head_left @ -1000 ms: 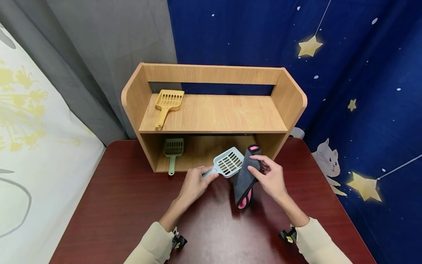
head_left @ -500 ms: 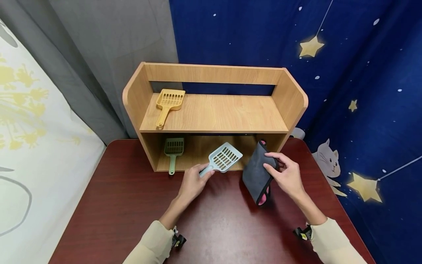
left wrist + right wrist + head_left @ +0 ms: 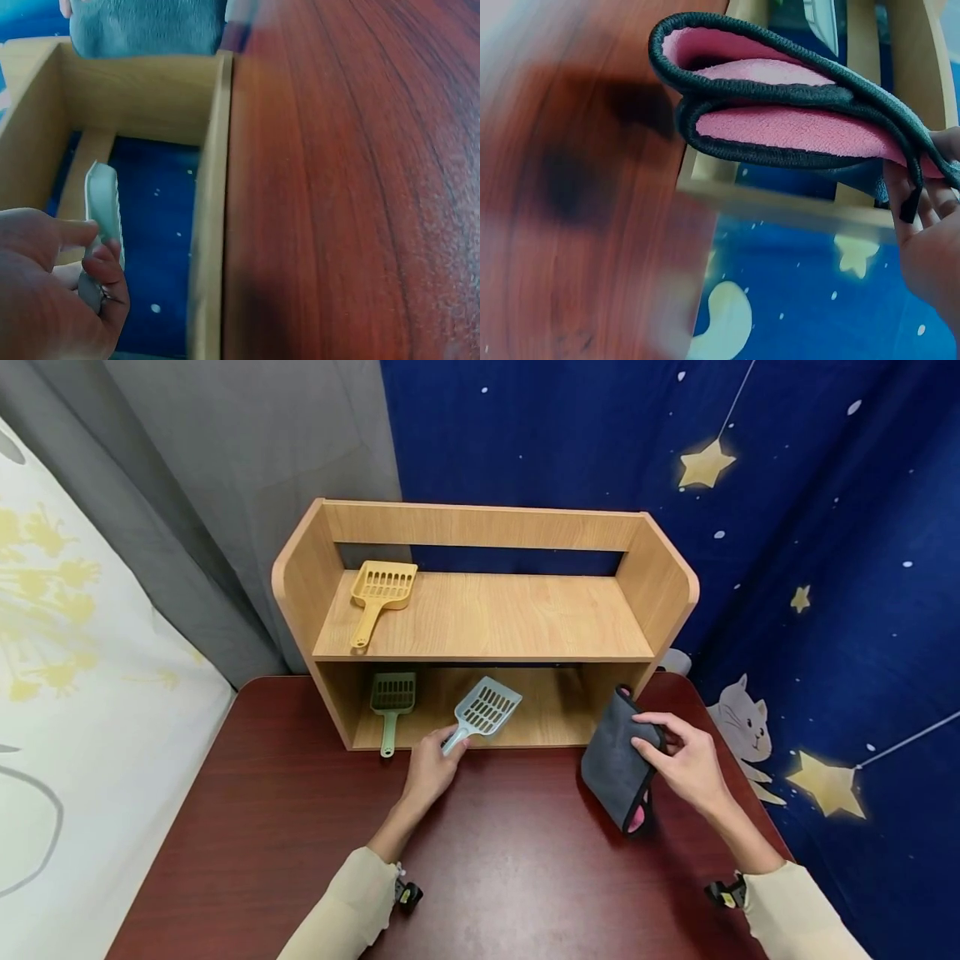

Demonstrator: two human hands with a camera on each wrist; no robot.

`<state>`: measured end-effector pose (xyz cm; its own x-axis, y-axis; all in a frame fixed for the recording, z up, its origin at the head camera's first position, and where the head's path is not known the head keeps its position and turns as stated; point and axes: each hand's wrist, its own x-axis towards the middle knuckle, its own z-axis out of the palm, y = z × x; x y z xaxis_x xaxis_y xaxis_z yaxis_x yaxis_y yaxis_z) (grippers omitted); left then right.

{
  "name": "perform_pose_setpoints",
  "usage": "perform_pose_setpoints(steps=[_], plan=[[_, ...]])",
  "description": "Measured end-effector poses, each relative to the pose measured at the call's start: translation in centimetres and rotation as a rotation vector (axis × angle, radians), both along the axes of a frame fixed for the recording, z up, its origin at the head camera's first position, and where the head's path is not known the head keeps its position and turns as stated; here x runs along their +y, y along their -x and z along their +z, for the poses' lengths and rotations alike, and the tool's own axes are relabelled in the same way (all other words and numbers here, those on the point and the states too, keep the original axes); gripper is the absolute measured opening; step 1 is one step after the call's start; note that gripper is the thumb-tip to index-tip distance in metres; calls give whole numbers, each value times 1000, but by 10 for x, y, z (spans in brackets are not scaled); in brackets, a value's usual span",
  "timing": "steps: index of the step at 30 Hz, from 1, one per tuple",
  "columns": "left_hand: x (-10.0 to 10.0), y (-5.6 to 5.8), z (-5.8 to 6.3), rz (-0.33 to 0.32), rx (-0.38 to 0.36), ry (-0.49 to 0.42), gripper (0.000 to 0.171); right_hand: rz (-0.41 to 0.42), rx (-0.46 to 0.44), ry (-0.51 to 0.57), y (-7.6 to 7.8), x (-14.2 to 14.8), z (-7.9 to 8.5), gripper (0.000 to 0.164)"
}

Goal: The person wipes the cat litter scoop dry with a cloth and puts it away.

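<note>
My left hand (image 3: 431,768) pinches the handle of a pale blue slotted litter scoop (image 3: 487,707), its head held before the lower shelf opening. In the left wrist view that scoop (image 3: 105,199) shows edge-on beyond the thumb and fingers. My right hand (image 3: 686,760) grips one edge of a folded cloth (image 3: 618,756), dark grey outside with pink inner faces and black trim. The right wrist view shows the pink folds of the cloth (image 3: 795,131) end-on. A green scoop (image 3: 391,702) lies at the left of the lower shelf, and a yellow scoop (image 3: 382,589) on the upper shelf.
The two-level wooden shelf unit (image 3: 487,658) stands at the back of the dark red table (image 3: 300,852). Behind it hang a grey curtain (image 3: 262,452) and a blue curtain (image 3: 540,435) with stars. A white patterned cloth (image 3: 90,693) hangs at the left.
My right hand has carried the folded cloth rightward, apart from the scoop. My left hand has moved the pale blue scoop left and slightly toward the shelf. The other scoops stay put.
</note>
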<state>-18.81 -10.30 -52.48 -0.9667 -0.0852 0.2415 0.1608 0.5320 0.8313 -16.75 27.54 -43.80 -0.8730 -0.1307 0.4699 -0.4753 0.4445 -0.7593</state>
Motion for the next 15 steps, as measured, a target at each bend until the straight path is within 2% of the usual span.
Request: perform_pose_setpoints(steps=[4, 6, 11, 15], plan=[[-2, 9, -9, 1, -24, -34, 37, -6, 41, -65, -7, 5, 10, 36], [-3, 14, -12, 1, -34, -43, 38, -20, 68, -107, -8, 11, 8, 37], [-4, 27, -20, 19, -65, -52, 40, -53, 126, -200, -2, 27, -14, 43], [-3, 36, -24, 45, -94, -61, 39, -20, 126, -201, 0, 28, -27, 45]])
